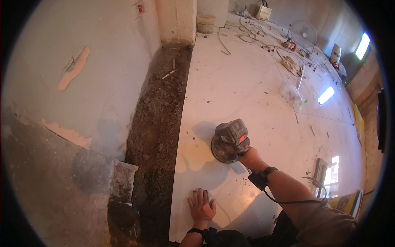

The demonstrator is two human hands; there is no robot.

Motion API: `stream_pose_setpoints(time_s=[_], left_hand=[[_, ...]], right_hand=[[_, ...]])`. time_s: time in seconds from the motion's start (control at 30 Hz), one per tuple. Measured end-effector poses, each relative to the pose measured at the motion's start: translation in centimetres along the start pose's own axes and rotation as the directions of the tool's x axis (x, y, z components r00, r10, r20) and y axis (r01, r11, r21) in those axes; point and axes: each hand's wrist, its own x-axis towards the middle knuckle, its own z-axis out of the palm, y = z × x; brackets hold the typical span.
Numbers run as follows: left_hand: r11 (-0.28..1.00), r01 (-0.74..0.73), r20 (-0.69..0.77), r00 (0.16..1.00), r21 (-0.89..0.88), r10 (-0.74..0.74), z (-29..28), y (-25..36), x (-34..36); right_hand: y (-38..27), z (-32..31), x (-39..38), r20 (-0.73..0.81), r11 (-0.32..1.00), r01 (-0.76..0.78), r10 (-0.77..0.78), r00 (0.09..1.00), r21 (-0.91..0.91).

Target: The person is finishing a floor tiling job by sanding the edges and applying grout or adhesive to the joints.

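My right hand [252, 158] is wrapped round the handle of a dark battery power tool [230, 136] with a round base, which rests on a large white floor tile [205, 90]. A small black device and a cable are at my right wrist. My left hand [201, 208] lies flat on the same tile near its left edge, below and left of the tool, with fingers apart. A strip of dark rough mortar or soil [156, 94] runs along that edge, between the tile and the wall.
A bucket [205, 22] stands by the doorway edge at the back. Cords, bags, a red tool [290, 45] and a fan [302, 33] are farther back. A flat trowel [320, 173] and a sack [345, 201] lie at my right. A pale wall [103, 49] rises at left.
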Motion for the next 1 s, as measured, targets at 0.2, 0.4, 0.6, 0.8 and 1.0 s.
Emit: stream_pose_setpoints(time_s=[0.2,0.4,0.6,0.8,1.0], left_hand=[[1.000,0.001,0.033,0.999,0.004,-0.001,0.1,-0.1,0.1],[1.000,0.019,0.037,0.999,-0.006,-0.019,0.4,-0.1,-0.2],[1.000,-0.009,-0.049,0.999,0.029,0.011,0.2,0.0,-0.5],[0.997,-0.017,-0.164,0.986,0.081,0.030,0.3,0.0,-0.7],[0.999,-0.038,-0.143,0.989,0.031,0.042,-0.2,0.6,-0.1]], right_hand=[[0.0,-0.2,0.1,0.003,0.999,0.036,-0.036,0.999,-0.033],[0.2,0.2,0.1,-0.014,0.999,0.044,-0.044,0.999,-0.006],[-0.4,-0.2,0.0,0.003,0.998,0.049,-0.049,0.999,-0.025],[-1.4,-0.7,-0.7,-0.021,0.997,-0.077,0.077,0.997,0.006],[-2.5,-1.3,-3.6,-0.096,0.994,0.009,0.002,0.995,0.112]])
